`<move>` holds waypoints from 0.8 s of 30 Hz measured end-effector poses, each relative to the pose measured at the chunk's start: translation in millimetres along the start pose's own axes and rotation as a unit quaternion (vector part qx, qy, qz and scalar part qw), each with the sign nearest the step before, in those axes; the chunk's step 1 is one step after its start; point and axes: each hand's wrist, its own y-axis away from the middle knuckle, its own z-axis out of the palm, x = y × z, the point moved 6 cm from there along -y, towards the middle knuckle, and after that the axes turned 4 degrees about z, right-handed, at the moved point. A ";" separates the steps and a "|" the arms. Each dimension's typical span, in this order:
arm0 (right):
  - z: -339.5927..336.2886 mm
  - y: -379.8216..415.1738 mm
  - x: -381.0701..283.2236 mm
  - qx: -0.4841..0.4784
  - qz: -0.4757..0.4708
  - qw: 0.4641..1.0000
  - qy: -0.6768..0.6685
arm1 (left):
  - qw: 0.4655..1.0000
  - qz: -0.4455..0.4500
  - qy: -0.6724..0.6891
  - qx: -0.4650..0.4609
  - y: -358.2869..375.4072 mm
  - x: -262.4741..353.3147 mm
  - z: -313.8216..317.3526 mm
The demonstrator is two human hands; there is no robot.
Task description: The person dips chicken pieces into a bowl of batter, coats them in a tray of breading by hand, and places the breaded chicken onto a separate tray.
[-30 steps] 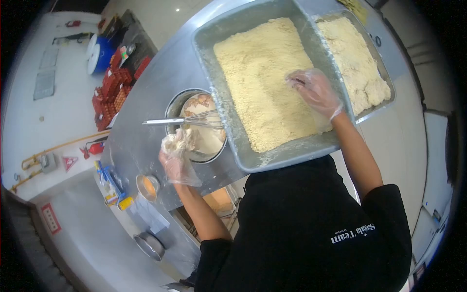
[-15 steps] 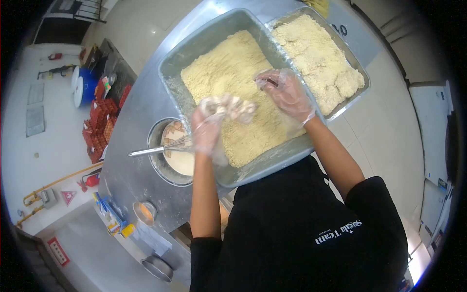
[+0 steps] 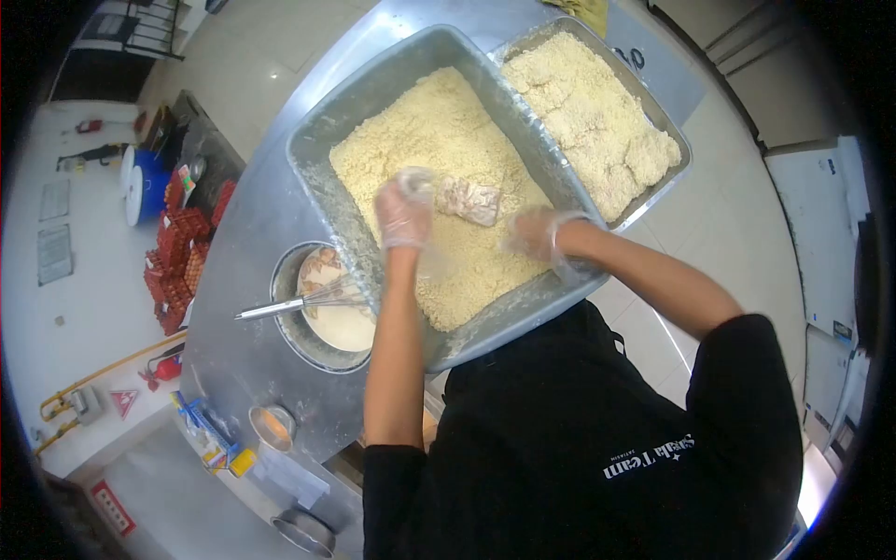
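On the worktop (image 3: 229,280) we see the tub (image 3: 313,159), crumbs (image 3: 448,117) inside. Left hand (image 3: 405,213) over crumbs, right hand (image 3: 543,233) blurred beside them; we cannot tell how open either grip is or what it holds. Pale piece (image 3: 474,203) on crumbs, between hands.

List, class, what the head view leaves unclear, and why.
In the head view:
Right hand: fingertips blurred.
Left hand: blurred; contact with the coated piece unclear.
Steel bowl: right side partly hidden by the grey tub.
Yellow item: cut off by the top edge.
Blue-yellow packaging: print too small.
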 end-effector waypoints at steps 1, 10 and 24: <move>12.4 -12.9 0.1 0.012 -0.002 0.993 -0.118 | 1.000 -0.010 -0.006 0.022 4.9 23.4 -27.4; 56.4 -101.1 -89.4 -0.098 -0.001 0.717 -0.690 | 0.956 -0.013 0.133 0.261 120.0 40.7 -171.3; -33.1 -33.5 -20.0 0.342 -0.293 0.881 0.146 | 0.925 -0.073 -0.077 0.365 218.6 -60.0 -174.7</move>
